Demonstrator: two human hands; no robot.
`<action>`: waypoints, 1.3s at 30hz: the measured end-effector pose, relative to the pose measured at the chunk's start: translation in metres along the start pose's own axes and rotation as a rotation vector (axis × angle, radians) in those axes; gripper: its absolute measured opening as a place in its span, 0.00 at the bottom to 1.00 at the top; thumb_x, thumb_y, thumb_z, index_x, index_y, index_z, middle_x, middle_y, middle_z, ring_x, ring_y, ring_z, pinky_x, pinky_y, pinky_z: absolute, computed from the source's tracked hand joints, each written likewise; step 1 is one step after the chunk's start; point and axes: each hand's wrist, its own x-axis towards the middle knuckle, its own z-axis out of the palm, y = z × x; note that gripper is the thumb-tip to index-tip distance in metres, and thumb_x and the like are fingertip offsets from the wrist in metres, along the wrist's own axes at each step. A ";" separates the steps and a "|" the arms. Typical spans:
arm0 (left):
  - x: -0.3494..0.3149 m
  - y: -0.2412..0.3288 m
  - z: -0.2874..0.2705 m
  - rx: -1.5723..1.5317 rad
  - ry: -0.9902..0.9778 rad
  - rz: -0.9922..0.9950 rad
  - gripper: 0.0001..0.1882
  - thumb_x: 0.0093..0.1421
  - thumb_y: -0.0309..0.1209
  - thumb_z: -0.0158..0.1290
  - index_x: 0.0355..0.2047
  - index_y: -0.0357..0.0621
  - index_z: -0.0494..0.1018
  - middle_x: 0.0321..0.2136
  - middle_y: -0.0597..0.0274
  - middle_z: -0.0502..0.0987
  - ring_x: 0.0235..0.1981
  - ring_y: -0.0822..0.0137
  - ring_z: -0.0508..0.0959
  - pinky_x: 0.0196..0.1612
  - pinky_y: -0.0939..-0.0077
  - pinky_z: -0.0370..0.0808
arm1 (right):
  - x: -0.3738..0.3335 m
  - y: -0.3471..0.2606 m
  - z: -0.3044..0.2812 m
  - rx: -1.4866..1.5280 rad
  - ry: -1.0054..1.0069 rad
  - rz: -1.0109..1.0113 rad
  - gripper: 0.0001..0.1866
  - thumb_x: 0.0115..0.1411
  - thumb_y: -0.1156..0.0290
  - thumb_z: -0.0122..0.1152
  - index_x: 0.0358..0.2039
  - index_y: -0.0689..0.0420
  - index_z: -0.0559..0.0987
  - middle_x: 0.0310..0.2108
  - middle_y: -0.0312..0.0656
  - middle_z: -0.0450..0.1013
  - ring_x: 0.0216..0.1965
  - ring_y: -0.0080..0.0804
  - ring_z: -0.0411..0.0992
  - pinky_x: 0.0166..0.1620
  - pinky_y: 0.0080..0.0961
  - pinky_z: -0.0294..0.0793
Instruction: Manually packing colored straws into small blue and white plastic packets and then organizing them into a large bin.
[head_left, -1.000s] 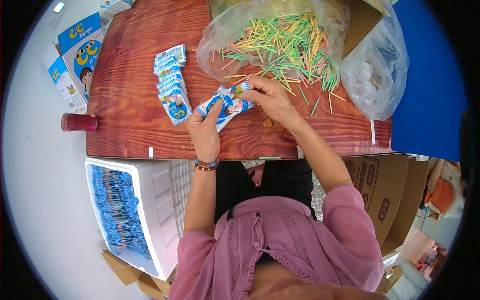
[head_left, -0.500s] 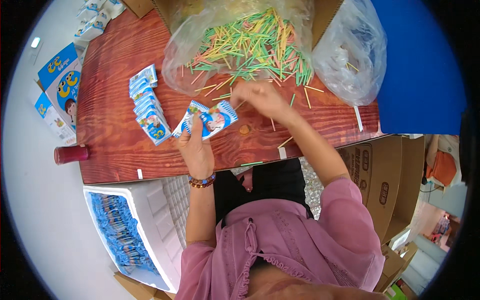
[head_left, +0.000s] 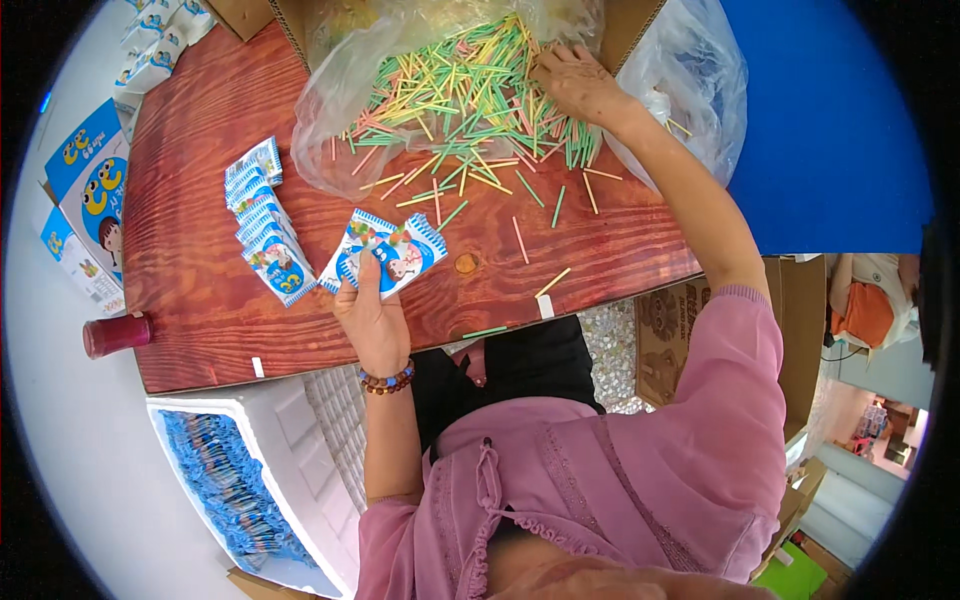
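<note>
My left hand (head_left: 378, 325) is closed over the table's front part, its thumb pinching a small fan of blue-and-white printed packets (head_left: 408, 262). To their left, several more such packets (head_left: 265, 228) lie overlapped in a slanting row. My right hand (head_left: 582, 88) rests at the right side of a heap of thin pink, yellow and green sticks (head_left: 455, 95). Its fingers are apart and touch the sticks; no stick shows clearly in its grip. The heap spills out of a clear plastic bag (head_left: 318, 135) in a cardboard box (head_left: 635, 35).
Loose sticks lie scattered over the red-brown wooden table (head_left: 200, 160). A second clear bag (head_left: 700, 100) is at the right. A red jar (head_left: 118, 334) and printed blue boxes (head_left: 90, 190) stand left. Below, a white foam box (head_left: 300, 430) holds many blue packets (head_left: 230, 490).
My right hand has moved away from the held packets, up and right to the stick heap. My left hand keeps its hold on the packets. The whole view has shifted slightly.
</note>
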 end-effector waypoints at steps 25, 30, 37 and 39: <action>-0.005 0.000 0.006 -0.017 0.025 -0.026 0.08 0.64 0.22 0.51 0.42 0.39 0.75 0.40 0.63 0.78 0.40 0.73 0.78 0.46 0.74 0.76 | 0.019 -0.023 0.016 0.909 0.224 0.336 0.13 0.66 0.70 0.48 0.48 0.62 0.69 0.42 0.46 0.73 0.43 0.39 0.71 0.51 0.35 0.65; -0.006 0.000 0.005 -0.020 0.029 -0.036 0.08 0.63 0.22 0.51 0.43 0.39 0.75 0.41 0.63 0.78 0.41 0.73 0.78 0.46 0.73 0.76 | 0.028 -0.067 0.008 1.633 0.365 0.505 0.14 0.66 0.68 0.50 0.48 0.61 0.71 0.43 0.42 0.75 0.39 0.32 0.71 0.47 0.29 0.69; -0.004 0.001 0.000 -0.021 0.036 -0.042 0.07 0.64 0.22 0.51 0.42 0.39 0.75 0.41 0.64 0.78 0.41 0.74 0.78 0.46 0.74 0.76 | 0.026 -0.110 0.010 1.162 0.280 0.489 0.16 0.65 0.68 0.51 0.50 0.61 0.69 0.45 0.48 0.69 0.47 0.36 0.67 0.53 0.32 0.64; -0.005 0.003 0.002 -0.026 0.023 -0.043 0.07 0.64 0.22 0.51 0.41 0.40 0.76 0.41 0.64 0.78 0.41 0.74 0.78 0.46 0.74 0.76 | 0.028 -0.108 0.008 1.132 0.211 0.508 0.15 0.65 0.68 0.51 0.50 0.59 0.69 0.42 0.49 0.70 0.46 0.38 0.68 0.56 0.33 0.62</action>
